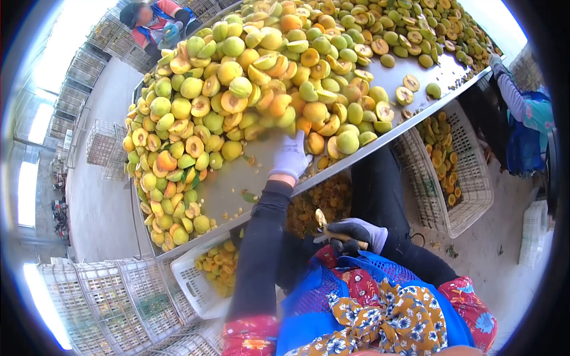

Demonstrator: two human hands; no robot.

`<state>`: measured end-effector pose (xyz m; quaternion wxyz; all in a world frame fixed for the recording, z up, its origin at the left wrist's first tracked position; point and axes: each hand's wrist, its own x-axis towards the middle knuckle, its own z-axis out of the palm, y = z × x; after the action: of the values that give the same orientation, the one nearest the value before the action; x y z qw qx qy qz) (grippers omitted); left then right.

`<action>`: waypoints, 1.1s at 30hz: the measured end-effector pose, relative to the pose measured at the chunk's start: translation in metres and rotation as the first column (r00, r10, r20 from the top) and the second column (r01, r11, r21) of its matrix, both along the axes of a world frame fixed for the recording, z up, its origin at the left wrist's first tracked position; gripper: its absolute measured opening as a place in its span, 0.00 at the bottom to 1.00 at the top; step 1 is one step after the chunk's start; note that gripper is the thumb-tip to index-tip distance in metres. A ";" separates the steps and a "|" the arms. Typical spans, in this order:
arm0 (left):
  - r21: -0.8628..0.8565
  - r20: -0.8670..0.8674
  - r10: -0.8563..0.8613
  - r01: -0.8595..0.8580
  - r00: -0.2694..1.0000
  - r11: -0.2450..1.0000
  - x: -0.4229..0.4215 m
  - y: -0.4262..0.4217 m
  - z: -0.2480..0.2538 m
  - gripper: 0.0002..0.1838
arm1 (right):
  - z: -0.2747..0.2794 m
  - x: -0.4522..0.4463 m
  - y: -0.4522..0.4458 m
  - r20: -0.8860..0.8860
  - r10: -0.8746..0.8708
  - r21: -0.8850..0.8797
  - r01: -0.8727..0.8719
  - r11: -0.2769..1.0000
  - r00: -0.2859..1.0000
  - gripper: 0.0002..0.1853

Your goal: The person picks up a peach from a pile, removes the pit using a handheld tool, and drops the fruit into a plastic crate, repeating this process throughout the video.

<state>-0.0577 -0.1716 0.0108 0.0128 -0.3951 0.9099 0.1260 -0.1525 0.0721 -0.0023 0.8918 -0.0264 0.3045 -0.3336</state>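
Observation:
My left hand (291,155), in a pale glove, reaches onto the metal table (237,181) at the near edge of a heap of yellow-green plum-like fruit (240,87). Its fingers point forward, apart from the thumb, against the fruit; their tips are partly hidden, and I see nothing held. Low in front of my body, my right hand (359,232), in a grey and dark glove, is closed around a short wooden-handled tool (347,242). A shiny, curved tip stands out past the fingers. Many fruits in the heap are halved, some showing brown stones.
Below the table edge stand a white crate (205,288) of fruit halves on the left and another crate (469,202) on the right. Co-workers stand at the far left (157,24) and right (528,118). Stacked crates (107,296) fill the lower left.

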 end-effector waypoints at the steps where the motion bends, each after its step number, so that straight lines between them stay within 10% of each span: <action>1: 0.037 -0.009 -0.009 0.009 1.000 0.999 -0.002 -0.004 -0.002 0.34 | 0.008 -0.004 0.003 -0.012 -0.009 0.013 0.009 1.000 1.000 0.16; 5: 0.259 -0.085 0.191 -0.164 0.978 0.952 0.019 -0.001 0.014 0.33 | 0.005 -0.005 0.005 0.000 0.003 -0.008 -0.003 1.000 1.000 0.17; 8: 0.916 -0.312 0.631 0.048 0.710 0.399 0.070 0.004 0.012 0.25 | 0.046 -0.013 -0.007 -0.264 0.011 -0.213 -0.070 0.974 0.964 0.21; 12: 0.926 -0.210 0.918 0.371 0.337 0.075 0.086 0.062 0.038 0.27 | 0.055 -0.001 -0.015 -0.624 -0.215 -0.474 -0.146 0.868 0.751 0.21; 18: 0.911 -0.300 0.915 0.367 0.269 0.190 0.075 0.119 0.023 0.31 | 0.069 0.011 -0.023 -0.816 -0.553 -0.545 -0.545 0.637 0.169 0.16; 26: 0.808 -0.187 0.982 0.565 -0.024 0.168 0.072 0.147 0.043 0.23 | 0.066 0.021 -0.019 -0.827 -0.554 -0.509 -0.550 0.662 0.098 0.17; 33: 0.853 -0.461 0.879 0.335 0.122 0.401 0.070 0.155 0.038 0.21 | 0.053 0.028 -0.017 -0.865 -0.483 -0.472 -0.557 0.683 0.140 0.18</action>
<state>0.0121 -0.0165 0.0491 -0.3907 -0.3582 0.3651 0.7653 -0.1249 0.0552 0.0511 0.3726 -0.5983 0.6465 -0.2919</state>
